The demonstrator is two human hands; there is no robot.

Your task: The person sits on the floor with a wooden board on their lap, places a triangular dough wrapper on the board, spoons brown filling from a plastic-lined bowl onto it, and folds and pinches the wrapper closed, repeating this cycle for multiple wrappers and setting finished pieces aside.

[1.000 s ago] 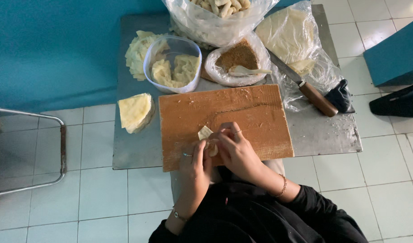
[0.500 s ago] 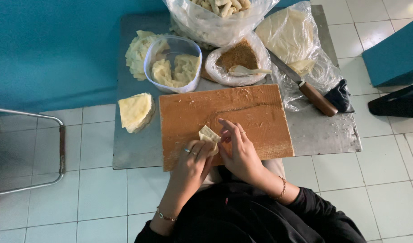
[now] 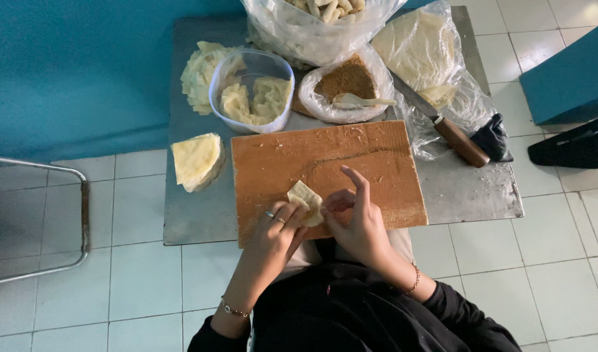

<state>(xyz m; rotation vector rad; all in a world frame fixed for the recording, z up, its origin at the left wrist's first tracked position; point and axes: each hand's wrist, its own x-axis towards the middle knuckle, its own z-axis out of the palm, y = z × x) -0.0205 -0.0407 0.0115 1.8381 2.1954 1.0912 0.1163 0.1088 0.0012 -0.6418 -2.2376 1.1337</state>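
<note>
Since half a second ago, both hands have drawn slightly toward the lower edge of the wooden board [image 3: 325, 163], and the pastry wrapper [image 3: 306, 201] has turned so that one corner points up-frame. My left hand [image 3: 277, 229], two rings showing, pinches the wrapper between thumb and fingertips, closed on it. My right hand [image 3: 359, 221] touches the wrapper's right edge with the thumb; index finger raised, the other fingers loosely curled, not clamped. Wrapper sits over the board's lower middle, centre of frame. Above the board: clear plastic tub [image 3: 253, 91] with folded pieces, bag of brown filling [image 3: 348, 81] with a spoon [image 3: 357, 101]. Stack of wrappers [image 3: 196, 160] left of the board on the metal table [image 3: 201, 215]. Knife [image 3: 445, 124] lies upper right.
</note>
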